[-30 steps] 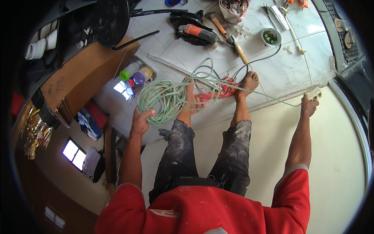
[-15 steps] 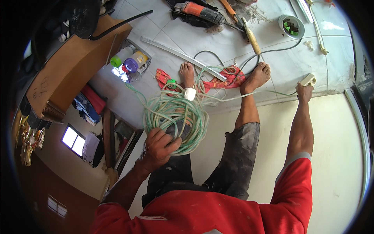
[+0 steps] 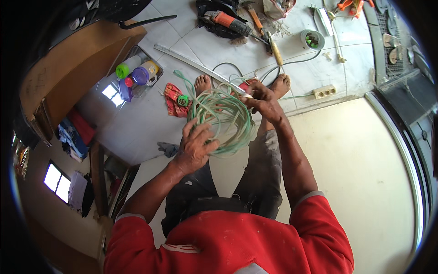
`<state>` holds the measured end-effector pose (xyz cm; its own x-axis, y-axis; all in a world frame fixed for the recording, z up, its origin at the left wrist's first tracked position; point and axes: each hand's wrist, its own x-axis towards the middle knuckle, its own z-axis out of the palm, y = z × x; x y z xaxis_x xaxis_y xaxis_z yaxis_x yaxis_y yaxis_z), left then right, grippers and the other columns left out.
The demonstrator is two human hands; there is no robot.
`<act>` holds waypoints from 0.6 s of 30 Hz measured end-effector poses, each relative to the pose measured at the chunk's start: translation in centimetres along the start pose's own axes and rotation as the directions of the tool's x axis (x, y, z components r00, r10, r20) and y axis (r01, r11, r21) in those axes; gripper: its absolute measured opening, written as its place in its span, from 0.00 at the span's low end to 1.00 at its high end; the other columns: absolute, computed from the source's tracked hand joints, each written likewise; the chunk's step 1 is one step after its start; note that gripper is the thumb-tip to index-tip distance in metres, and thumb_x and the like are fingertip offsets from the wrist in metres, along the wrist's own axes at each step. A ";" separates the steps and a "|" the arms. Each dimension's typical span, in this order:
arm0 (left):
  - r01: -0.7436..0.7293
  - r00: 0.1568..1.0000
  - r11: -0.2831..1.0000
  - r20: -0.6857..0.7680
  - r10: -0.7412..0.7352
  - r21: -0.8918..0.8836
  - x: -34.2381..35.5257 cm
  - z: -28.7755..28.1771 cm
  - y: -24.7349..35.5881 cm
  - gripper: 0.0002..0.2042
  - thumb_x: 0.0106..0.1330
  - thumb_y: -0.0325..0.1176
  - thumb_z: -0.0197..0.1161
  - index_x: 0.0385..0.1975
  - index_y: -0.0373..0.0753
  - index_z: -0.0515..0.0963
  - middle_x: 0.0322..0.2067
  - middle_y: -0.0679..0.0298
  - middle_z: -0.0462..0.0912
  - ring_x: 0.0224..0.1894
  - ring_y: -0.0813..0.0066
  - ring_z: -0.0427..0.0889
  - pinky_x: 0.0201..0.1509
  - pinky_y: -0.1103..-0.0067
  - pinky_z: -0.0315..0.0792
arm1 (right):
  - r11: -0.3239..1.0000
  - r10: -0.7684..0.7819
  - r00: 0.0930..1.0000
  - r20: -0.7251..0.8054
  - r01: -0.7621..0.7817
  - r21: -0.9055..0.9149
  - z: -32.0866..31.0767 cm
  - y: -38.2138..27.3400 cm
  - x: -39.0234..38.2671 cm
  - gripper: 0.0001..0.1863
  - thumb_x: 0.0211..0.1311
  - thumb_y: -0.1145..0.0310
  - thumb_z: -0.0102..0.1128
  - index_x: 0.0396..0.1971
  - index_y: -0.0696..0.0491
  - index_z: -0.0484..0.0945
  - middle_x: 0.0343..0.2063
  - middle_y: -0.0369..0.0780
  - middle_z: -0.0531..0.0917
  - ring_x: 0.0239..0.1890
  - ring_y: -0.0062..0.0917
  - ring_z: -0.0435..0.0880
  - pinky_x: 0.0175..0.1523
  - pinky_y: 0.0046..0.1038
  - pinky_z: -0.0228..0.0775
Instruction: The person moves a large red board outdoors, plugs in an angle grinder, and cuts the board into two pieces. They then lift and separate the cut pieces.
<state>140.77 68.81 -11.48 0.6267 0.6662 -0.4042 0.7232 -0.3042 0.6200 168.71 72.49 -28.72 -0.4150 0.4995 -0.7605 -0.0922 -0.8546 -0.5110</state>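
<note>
Nearest me is the person's red, grey-edged shirt [image 3: 237, 242]. Beyond it, in front of the knees, the coil of pale green cable [image 3: 219, 109] is gathered between both hands. Its hoop looks nearly round, so I can't pick out a sure long axis; one loose bend sticks out toward 11 o'clock.

The left hand [image 3: 194, 153] is loosely curled around the coil's 7 to 8 o'clock rim. At 2 o'clock the right hand [image 3: 270, 107] has its fingers bent in toward the strands; I can't tell whether they are closed on anything, or whether the pale piece at the fingertips is held.

Just past the coil at 10 o'clock, a red patterned cloth [image 3: 173, 106] lies on the tiles with a small round green-and-black object [image 3: 183, 100]. Between 2 and 3 o'clock, well apart, sits a cream oblong socket block [image 3: 324, 92].

Farther off, a long straight silvery metal bar [image 3: 182, 59] runs from 10 toward 4 o'clock. A white round bucket [image 3: 312, 40] stands between 1 and 2 o'clock, and an orange-and-grey power tool [image 3: 230, 23] lies at 12.
</note>
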 end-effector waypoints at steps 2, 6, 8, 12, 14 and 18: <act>0.034 0.998 0.999 0.056 -0.036 0.038 -1.9 0.4 -2.9 0.14 0.55 0.22 0.66 0.40 0.47 0.83 0.51 0.63 0.82 0.71 0.57 0.72 0.81 0.51 0.54 | 0.991 0.003 0.956 -0.293 -0.043 -0.130 0.6 -0.1 -3.2 0.22 0.62 0.65 0.77 0.51 0.57 0.79 0.36 0.38 0.87 0.30 0.19 0.84 0.35 0.25 0.77; -0.168 0.981 0.985 0.106 0.164 0.027 -4.6 3.5 -8.2 0.16 0.57 0.22 0.66 0.44 0.49 0.84 0.56 0.63 0.83 0.73 0.61 0.72 0.82 0.51 0.52 | 0.992 0.055 0.885 -0.461 -0.103 -0.078 5.7 -0.3 -12.9 0.19 0.62 0.65 0.72 0.48 0.60 0.83 0.33 0.39 0.88 0.30 0.21 0.84 0.34 0.25 0.77; -0.278 0.949 0.960 0.152 0.278 -0.021 -5.9 5.1 -9.5 0.17 0.55 0.22 0.68 0.44 0.47 0.82 0.59 0.63 0.81 0.74 0.59 0.69 0.83 0.51 0.53 | 0.953 0.180 0.871 -0.457 -0.270 -0.138 10.1 -0.8 -17.7 0.15 0.61 0.63 0.69 0.41 0.60 0.87 0.29 0.39 0.88 0.29 0.21 0.85 0.34 0.25 0.77; -0.401 0.893 0.916 0.212 0.398 -0.033 -8.5 5.5 -10.7 0.21 0.53 0.23 0.69 0.49 0.45 0.81 0.65 0.62 0.77 0.79 0.58 0.62 0.85 0.51 0.49 | 0.898 0.208 0.830 -0.517 -0.371 -0.236 18.9 -3.1 -24.0 0.14 0.60 0.64 0.62 0.34 0.60 0.88 0.25 0.38 0.87 0.25 0.21 0.82 0.33 0.26 0.77; -0.477 0.846 0.877 0.305 0.438 0.064 -10.2 5.0 -10.5 0.27 0.50 0.25 0.72 0.54 0.46 0.81 0.68 0.59 0.75 0.82 0.56 0.56 0.86 0.48 0.44 | 0.887 0.194 0.808 -0.556 -0.387 -0.253 22.6 -4.3 -26.5 0.14 0.58 0.65 0.60 0.32 0.61 0.87 0.24 0.38 0.86 0.25 0.22 0.81 0.33 0.27 0.76; -0.505 0.709 0.862 0.592 0.383 0.046 -13.0 5.1 -10.2 0.34 0.49 0.37 0.77 0.62 0.48 0.80 0.72 0.56 0.72 0.83 0.52 0.52 0.84 0.45 0.43 | 0.898 0.131 0.841 -0.526 -0.325 -0.296 27.7 -8.4 -33.7 0.12 0.53 0.67 0.61 0.28 0.61 0.85 0.24 0.39 0.85 0.26 0.22 0.81 0.34 0.28 0.76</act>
<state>126.75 59.80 -15.93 0.8933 -0.0470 -0.4470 0.3207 -0.6301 0.7072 158.45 58.92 12.30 0.1150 0.3826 -0.9167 0.3200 -0.8879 -0.3304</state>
